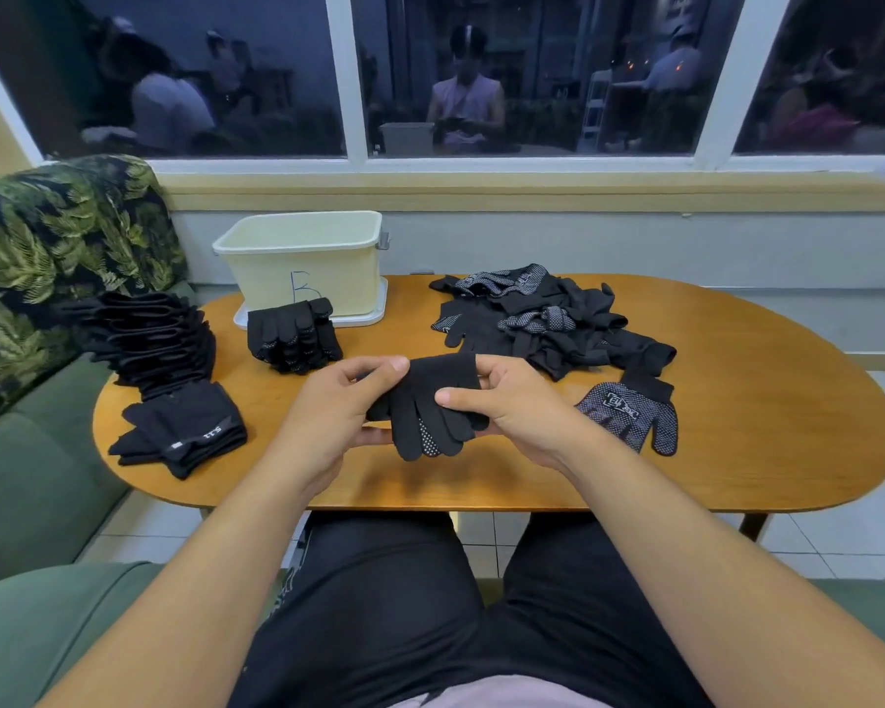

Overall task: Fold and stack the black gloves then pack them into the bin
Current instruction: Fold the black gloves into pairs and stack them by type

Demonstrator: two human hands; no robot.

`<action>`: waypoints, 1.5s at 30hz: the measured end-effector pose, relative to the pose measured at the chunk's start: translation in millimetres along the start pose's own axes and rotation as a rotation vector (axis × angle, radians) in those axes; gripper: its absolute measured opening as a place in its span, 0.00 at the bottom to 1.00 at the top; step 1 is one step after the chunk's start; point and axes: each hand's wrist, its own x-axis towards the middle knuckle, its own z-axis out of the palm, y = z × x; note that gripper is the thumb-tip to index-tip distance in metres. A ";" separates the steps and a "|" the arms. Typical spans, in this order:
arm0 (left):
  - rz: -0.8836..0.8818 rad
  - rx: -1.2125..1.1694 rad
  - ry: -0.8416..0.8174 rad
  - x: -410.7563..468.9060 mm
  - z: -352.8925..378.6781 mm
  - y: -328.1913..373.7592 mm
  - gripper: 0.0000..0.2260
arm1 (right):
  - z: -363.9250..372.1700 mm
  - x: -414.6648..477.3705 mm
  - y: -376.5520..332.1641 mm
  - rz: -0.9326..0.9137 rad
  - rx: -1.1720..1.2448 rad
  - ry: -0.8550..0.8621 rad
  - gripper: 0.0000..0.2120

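Tabletop (736, 426) of brown wood carries everything. At its far side a cream bin (307, 268) marked B stands on a white lid (369, 319); only its upper inner walls show, and its floor is hidden. Right of it lies a loose heap of black gloves (547, 324). A leaning folded stack (154, 339) sits at the left, and a smaller stack (292, 339) touches the bin's front. A dotted glove (629, 416) lies flat beside the right hand (507, 406). That hand and the left hand (328, 416) pinch the held glove (430, 401) above the table.
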 end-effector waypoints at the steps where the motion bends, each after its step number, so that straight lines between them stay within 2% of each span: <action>1: -0.006 -0.006 0.016 -0.6 -2.8 -2.9 0.11 | 5.9 4.4 2.3 0.008 0.000 -0.002 0.14; 5: 0.035 0.022 0.156 1.9 -22.4 -16.7 0.09 | 31.7 27.1 14.8 0.061 0.044 -0.013 0.14; 9: -0.003 0.087 0.276 12.2 -57.4 -35.6 0.09 | 61.9 61.0 32.6 0.176 0.064 0.012 0.13; 14: -0.037 0.012 0.403 28.7 -86.4 -51.1 0.24 | 96.2 110.1 43.4 0.248 0.128 0.059 0.12; 18: 0.014 0.326 0.440 38.0 -90.3 -55.1 0.29 | 106.1 142.3 45.5 0.290 0.095 0.074 0.13; 20: -0.017 0.434 0.422 40.7 -87.2 -55.0 0.30 | 105.9 152.7 46.3 0.326 0.023 0.097 0.11; 22: -0.061 0.530 0.396 42.4 -84.1 -56.4 0.30 | 102.6 158.3 39.8 0.342 -0.236 0.148 0.13; 24: -0.075 0.615 0.386 39.8 -80.7 -55.5 0.29 | 94.1 158.6 30.2 0.306 -0.731 0.187 0.21; 26: -0.051 0.673 0.390 35.8 -77.9 -56.3 0.27 | 87.0 153.2 25.2 0.196 -1.143 0.224 0.23; 27: -0.024 0.695 0.391 33.8 -76.8 -57.0 0.25 | 84.9 150.6 25.2 0.126 -1.218 0.226 0.22; 29: 0.050 0.764 0.389 32.4 -77.7 -59.8 0.22 | 87.3 144.6 28.0 -0.031 -1.183 0.157 0.21; 32: 0.115 0.853 0.362 35.5 -82.0 -61.2 0.20 | 104.9 145.0 38.2 -0.213 -1.134 -0.078 0.22; 36: 0.146 0.922 0.393 31.6 -88.5 -65.9 0.23 | 130.0 151.9 58.0 -0.174 -1.310 -0.279 0.28; 40: 0.164 1.101 0.401 25.1 -101.2 -82.1 0.22 | 129.1 150.7 73.0 -0.138 -1.348 -0.319 0.30; 45: 0.174 1.136 0.385 26.6 -100.9 -90.2 0.20 | 112.0 152.2 71.9 -0.186 -1.360 -0.366 0.30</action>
